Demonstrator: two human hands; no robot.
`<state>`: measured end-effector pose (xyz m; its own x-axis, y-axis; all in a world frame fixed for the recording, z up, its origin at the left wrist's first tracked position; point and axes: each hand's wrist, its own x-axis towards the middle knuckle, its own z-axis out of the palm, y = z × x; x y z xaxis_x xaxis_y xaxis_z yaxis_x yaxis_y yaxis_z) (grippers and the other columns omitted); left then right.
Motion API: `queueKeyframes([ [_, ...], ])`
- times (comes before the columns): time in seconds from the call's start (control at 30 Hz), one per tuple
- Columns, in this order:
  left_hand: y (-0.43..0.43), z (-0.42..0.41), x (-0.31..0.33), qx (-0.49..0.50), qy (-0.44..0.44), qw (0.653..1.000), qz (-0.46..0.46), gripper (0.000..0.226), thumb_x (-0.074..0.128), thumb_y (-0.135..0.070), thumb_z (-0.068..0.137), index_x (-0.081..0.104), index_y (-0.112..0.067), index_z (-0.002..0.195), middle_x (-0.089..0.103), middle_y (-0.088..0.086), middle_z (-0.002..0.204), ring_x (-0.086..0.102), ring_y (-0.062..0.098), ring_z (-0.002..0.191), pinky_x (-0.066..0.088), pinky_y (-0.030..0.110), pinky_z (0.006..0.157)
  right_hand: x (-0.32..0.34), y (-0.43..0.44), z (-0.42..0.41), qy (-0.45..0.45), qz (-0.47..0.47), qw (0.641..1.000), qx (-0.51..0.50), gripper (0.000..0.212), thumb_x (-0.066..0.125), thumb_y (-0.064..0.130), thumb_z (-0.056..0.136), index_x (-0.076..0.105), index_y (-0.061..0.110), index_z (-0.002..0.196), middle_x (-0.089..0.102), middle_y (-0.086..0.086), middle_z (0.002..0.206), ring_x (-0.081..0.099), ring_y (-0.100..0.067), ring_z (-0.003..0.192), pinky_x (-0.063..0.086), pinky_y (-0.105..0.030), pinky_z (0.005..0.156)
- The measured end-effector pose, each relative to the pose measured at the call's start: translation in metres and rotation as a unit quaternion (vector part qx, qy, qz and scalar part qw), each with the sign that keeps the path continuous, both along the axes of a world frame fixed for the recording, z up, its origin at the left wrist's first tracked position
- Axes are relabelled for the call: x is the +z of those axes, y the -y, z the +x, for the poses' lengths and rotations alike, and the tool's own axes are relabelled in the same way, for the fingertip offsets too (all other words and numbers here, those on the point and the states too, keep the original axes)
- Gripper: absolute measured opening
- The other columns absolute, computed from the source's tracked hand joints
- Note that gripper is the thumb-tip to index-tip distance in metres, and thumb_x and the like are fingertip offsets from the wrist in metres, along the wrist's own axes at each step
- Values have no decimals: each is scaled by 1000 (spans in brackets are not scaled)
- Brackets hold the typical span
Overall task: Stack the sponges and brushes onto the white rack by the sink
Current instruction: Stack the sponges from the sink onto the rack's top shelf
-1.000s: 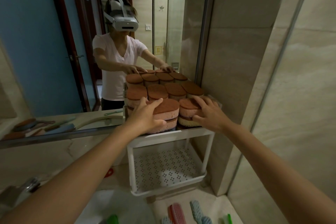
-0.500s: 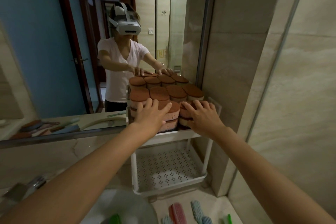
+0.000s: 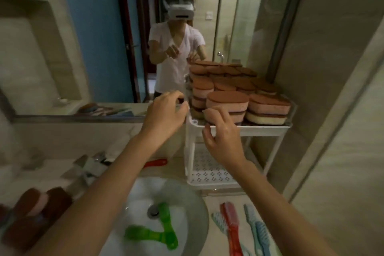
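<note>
**Sponges (image 3: 269, 107) fill the rack (image 3: 266, 131)**

Sponges sit stacked on the rack's top shelf. The right grip (image 3: 224, 137) hangs loosely curled and empty before the front rail. The left grip (image 3: 166, 114) curls at the rack's left corner; I cannot tell whether it grasps anything. Brushes (image 3: 232, 226) lie on the desk (image 3: 278, 220).

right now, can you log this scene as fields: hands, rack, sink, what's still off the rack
left hand: loosely curled beside the rack's top left corner, nothing seen in it
right hand: loosely curled in front of the top shelf's edge, nothing seen in it
rack: white, two shelves, sponges in stacks on the top shelf
sink: two green brushes in the basin
counter right: red brush and blue brushes lying side by side
counter left: brown sponges, blurred
</note>
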<state>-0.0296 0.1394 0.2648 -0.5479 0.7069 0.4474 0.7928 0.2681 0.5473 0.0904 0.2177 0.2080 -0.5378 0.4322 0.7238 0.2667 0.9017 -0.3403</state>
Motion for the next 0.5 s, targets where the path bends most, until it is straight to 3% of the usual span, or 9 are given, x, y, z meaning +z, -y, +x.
queueKeyframes([
  [0.13,84,-39,-56,102,165,981,-14,26,55,-20,90,63,-13,113,68,4,105,62,18,101,42,21,79,-48,71,-63,25,-96,988,115,38,40,19,76,62,0,101,63,-16,97,64,-27,73,39,-24,68],
  [0.2,130,-58,-91,157,224,961,-36,29,58,-18,89,61,-10,116,67,5,107,60,17,99,34,16,72,-77,110,-94,56,-146,974,164,43,37,21,76,62,2,105,63,-16,100,62,-27,81,40,-24,71],
  [0.27,176,-77,-129,209,275,936,-68,31,57,-17,89,60,-8,119,66,9,117,60,22,105,34,16,76,-109,151,-122,112,-186,953,213,47,34,18,79,58,2,116,61,-18,112,60,-30,92,45,-32,79],
  [0.37,242,-105,-177,287,337,893,-89,29,56,-14,89,62,-4,116,64,12,119,60,26,110,41,23,85,-147,205,-159,218,-194,916,276,50,31,13,81,52,2,125,56,-20,122,60,-41,96,51,-46,79],
  [0.5,312,-142,-223,357,342,859,-129,22,52,-13,90,65,-5,105,67,12,113,60,26,109,41,28,86,-186,252,-204,320,-202,870,316,49,37,9,80,51,4,126,52,-20,126,57,-40,104,48,-44,85],
])
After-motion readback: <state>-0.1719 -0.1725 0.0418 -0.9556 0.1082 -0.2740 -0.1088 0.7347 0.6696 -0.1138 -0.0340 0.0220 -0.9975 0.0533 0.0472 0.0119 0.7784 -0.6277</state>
